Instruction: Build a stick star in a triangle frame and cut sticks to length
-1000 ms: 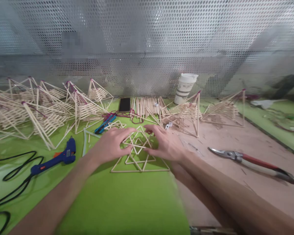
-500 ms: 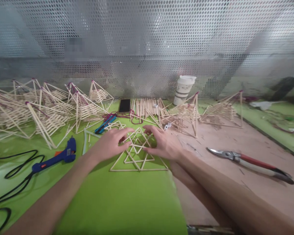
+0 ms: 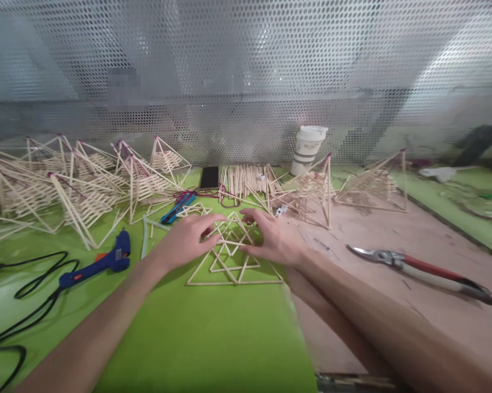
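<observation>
Overlapping triangles of thin wooden sticks [image 3: 234, 267] lie on the green surface in front of me, smaller ones stacked over a large one. My left hand [image 3: 192, 237] is at the left side of the upper stick triangle [image 3: 230, 239], thumb and fingers curled about its corner. On the opposite side, my right hand [image 3: 272, 234] has its thumb and forefinger bent around the right corner of the same triangle. The exact contact of the fingertips is partly hidden. Behind my left hand lies another small stick frame [image 3: 199, 208].
At left lies a blue glue gun [image 3: 102, 265] with a black cord. Stick pyramids [image 3: 86, 202] crowd the back left. A blue cutter [image 3: 178, 208], phone [image 3: 209, 178], loose sticks [image 3: 248, 180] and paper cup [image 3: 308, 150] stand behind. Pruning shears [image 3: 420, 270] lie right.
The view has shifted slightly, so the things at left appear a little further right. My hands stay in nearly the same pose around the stick triangles.
</observation>
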Motion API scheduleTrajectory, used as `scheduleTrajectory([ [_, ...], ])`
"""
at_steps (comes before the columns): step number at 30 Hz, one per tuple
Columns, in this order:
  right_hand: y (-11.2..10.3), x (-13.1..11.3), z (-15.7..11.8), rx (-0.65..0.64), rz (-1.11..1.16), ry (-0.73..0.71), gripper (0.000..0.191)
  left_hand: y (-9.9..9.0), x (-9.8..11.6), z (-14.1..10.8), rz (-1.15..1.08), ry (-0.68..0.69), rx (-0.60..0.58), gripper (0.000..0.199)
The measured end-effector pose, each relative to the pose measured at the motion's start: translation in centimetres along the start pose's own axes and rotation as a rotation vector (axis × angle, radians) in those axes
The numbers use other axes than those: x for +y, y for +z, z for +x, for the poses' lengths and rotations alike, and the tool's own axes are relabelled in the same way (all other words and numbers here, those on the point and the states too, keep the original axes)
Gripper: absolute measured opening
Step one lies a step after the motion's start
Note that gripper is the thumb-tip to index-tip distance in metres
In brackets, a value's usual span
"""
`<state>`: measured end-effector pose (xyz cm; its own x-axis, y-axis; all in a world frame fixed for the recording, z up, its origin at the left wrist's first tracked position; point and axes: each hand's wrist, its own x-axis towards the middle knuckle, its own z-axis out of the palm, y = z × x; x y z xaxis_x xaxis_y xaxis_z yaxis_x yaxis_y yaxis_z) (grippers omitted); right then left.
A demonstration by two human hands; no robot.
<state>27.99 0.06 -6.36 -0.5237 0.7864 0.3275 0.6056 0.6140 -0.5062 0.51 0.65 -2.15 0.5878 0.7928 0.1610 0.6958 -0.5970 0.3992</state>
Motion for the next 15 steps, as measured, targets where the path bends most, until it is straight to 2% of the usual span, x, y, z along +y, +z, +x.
scheduleTrajectory([
  [9,-0.03,0.04,0.07,-0.008,-0.008,0.032,0.073,-0.07,0.05,-0.05,0.008,0.007,-0.007,0.042],
  [15,-0.06,0.07,0.05,-0.003,-0.009,0.012,0.069,-0.17,0.26,-0.03,0.014,-0.008,-0.044,0.042],
])
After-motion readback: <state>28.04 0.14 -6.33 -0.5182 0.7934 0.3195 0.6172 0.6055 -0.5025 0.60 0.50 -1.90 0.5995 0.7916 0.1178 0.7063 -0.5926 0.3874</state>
